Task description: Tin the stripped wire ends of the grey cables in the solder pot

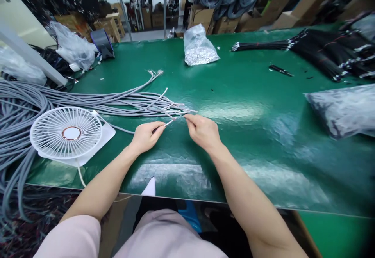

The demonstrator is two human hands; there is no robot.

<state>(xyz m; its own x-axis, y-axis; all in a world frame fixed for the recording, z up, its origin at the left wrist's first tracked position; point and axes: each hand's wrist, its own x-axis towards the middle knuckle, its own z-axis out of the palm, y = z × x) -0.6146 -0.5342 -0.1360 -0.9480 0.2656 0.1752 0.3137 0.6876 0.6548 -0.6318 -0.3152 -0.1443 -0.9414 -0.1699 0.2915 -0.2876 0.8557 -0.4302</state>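
Observation:
A bundle of grey cables (96, 101) lies across the left of the green table (252, 105), its stripped ends fanned out near the middle. My left hand (145, 136) pinches one thin cable end (169, 122) between thumb and forefinger. My right hand (202, 130) is closed just to the right of it, fingertips pinched at the cable tips around the same end. What the right fingers hold is too small to name.
A white desk fan (66, 133) lies flat at the left near the table edge. A clear bag of small metal parts (199, 48) stands at the back centre. Black cable bundles (328, 51) and a plastic bag (344, 109) occupy the right. Cardboard boxes and coiled cables stand behind.

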